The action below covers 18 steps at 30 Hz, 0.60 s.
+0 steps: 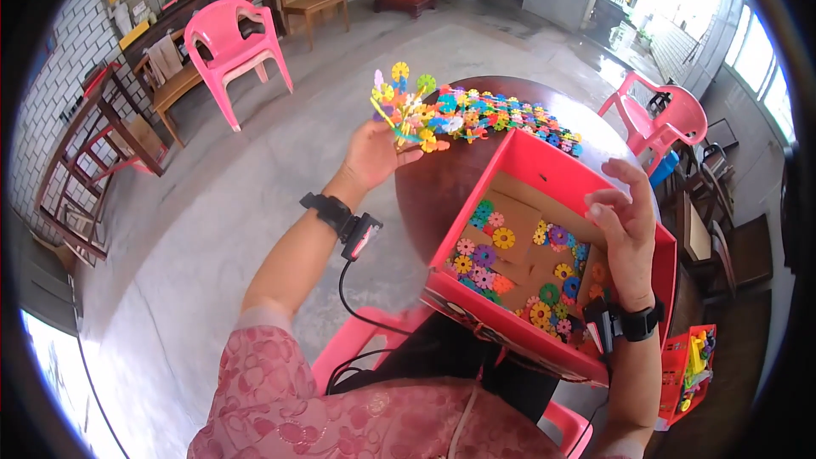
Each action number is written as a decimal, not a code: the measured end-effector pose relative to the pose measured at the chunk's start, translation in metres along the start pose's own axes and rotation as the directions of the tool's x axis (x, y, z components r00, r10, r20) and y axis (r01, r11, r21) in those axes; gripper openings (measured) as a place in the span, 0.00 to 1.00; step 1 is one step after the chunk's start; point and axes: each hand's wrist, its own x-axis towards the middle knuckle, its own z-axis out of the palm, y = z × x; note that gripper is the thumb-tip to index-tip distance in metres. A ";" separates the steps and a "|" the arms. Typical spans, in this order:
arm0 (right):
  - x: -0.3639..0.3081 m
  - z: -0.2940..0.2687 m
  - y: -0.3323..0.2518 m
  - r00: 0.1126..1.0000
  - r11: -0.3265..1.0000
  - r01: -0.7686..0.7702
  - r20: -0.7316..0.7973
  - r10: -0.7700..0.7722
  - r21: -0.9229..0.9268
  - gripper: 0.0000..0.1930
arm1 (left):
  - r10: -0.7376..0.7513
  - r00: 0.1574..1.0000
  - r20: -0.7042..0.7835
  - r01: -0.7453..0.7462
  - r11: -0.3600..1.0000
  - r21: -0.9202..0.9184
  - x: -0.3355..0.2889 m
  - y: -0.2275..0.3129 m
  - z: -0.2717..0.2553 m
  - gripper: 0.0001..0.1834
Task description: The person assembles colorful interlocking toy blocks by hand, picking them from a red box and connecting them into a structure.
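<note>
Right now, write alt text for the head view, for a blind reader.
A person's left hand holds a cluster of colourful flower-shaped discs, seemingly joined to a long strip on a round table. The right hand is over an open pink box with loose discs inside; pink chairs stand farther off.

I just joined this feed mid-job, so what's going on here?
The person's left hand holds up a cluster of colourful flower-shaped discs, which seems to run on into the joined discs lying on the dark round table. The right hand is raised over the red box, fingers curled; whether it holds anything is hard to tell. Loose discs lie inside the box.
</note>
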 end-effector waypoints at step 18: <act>-0.007 0.008 0.033 0.893 0.941 -0.321 0.294 0.340 -0.112 0.20 | -0.252 0.900 -0.355 0.346 0.910 0.230 0.048 -0.095 -0.064 0.13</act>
